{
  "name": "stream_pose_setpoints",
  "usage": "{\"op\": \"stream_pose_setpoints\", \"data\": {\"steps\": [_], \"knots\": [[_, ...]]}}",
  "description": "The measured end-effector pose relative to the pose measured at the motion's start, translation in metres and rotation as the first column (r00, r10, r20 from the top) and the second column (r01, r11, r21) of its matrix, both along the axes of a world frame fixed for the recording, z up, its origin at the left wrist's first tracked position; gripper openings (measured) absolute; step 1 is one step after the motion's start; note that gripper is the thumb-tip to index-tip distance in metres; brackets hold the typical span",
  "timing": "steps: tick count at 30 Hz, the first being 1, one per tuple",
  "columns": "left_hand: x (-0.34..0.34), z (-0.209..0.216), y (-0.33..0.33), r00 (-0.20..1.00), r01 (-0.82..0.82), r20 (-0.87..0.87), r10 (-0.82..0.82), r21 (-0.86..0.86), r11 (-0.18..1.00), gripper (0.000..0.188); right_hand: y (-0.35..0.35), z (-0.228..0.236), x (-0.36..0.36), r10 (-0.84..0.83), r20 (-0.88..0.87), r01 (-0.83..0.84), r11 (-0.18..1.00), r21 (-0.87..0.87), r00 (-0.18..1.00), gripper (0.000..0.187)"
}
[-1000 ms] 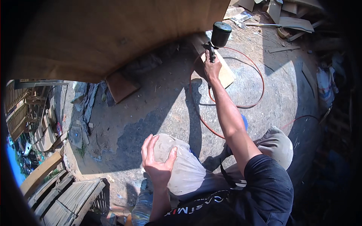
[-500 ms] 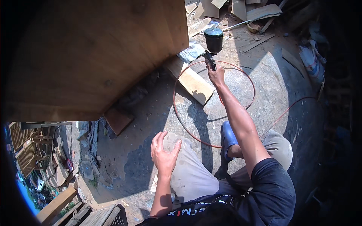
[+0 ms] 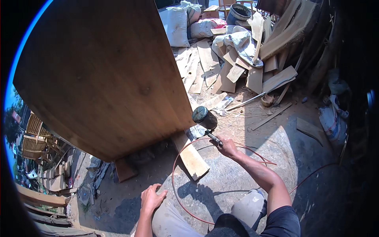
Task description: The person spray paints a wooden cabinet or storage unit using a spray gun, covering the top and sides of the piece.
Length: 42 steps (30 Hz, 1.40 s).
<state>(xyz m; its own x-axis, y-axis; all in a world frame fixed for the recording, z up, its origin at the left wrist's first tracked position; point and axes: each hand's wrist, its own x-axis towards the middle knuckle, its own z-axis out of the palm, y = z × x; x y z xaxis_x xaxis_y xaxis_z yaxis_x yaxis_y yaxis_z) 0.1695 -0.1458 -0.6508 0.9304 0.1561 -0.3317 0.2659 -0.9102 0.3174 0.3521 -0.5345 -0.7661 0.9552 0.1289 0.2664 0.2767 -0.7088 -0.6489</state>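
Note:
My right hand (image 3: 227, 147) is wrapped round the handle of a spray gun (image 3: 207, 119) with a dark round cup on top. The gun tilts to the left, close to the lower right corner of a large brown wooden panel (image 3: 114, 83). A gap shows between the gun and the panel. A red hose (image 3: 174, 179) loops over the ground below. My left hand (image 3: 153, 198) is beside my left knee, fingers apart and slightly bent, holding nothing. Under the panel's corner lies a pale plank (image 3: 194, 161).
Offcut boards (image 3: 229, 73) and white sacks (image 3: 177, 27) are heaped at the back. A blue bucket (image 3: 239, 14) stands behind them. On the right lies a crumpled sack (image 3: 333, 122). Slatted wooden furniture (image 3: 33, 146) and stacked timber (image 3: 41, 196) sit on the left.
The view has tipped up, showing more of the panel and the heap behind. My right hand has brought the spray gun left, nearer the panel, and tilted it. My left hand stays by the knee.

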Motion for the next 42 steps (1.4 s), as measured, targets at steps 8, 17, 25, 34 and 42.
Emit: {"op": "stream_pose_setpoints", "data": {"steps": [8, 17, 25, 34, 42], "knots": [[-0.016, 0.012, -0.078, 0.996, -0.047, 0.073, 0.045, 0.03, 0.998, 0.057, -0.025, -0.071, 0.048, 0.09, -0.09, -0.086, 0.995, 0.049, 0.992, 0.033], [-0.081, 0.058, -0.144, 0.964, -0.249, 0.096, 0.248, 0.0, 0.969, 0.051, -0.042, -0.094, 0.074, 0.118, -0.169, -0.115, 0.993, 0.028, 0.979, 0.041], [-0.079, 0.061, -0.149, 0.961, -0.251, 0.12, 0.25, -0.005, 0.968, 0.052, -0.031, -0.022, 0.1, 0.147, -0.036, -0.146, 0.989, 0.015, 0.989, 0.035], [-0.078, 0.052, -0.128, 0.961, -0.22, 0.154, 0.231, -0.085, 0.972, 0.052, -0.019, 0.118, 0.115, 0.128, 0.097, -0.135, 0.989, 0.067, 0.987, 0.039], [-0.076, 0.05, -0.117, 0.959, -0.263, 0.083, 0.27, -0.083, 0.961, 0.055, -0.01, 0.266, 0.117, 0.106, 0.282, -0.139, 0.986, 0.098, 0.953, 0.036]]}}
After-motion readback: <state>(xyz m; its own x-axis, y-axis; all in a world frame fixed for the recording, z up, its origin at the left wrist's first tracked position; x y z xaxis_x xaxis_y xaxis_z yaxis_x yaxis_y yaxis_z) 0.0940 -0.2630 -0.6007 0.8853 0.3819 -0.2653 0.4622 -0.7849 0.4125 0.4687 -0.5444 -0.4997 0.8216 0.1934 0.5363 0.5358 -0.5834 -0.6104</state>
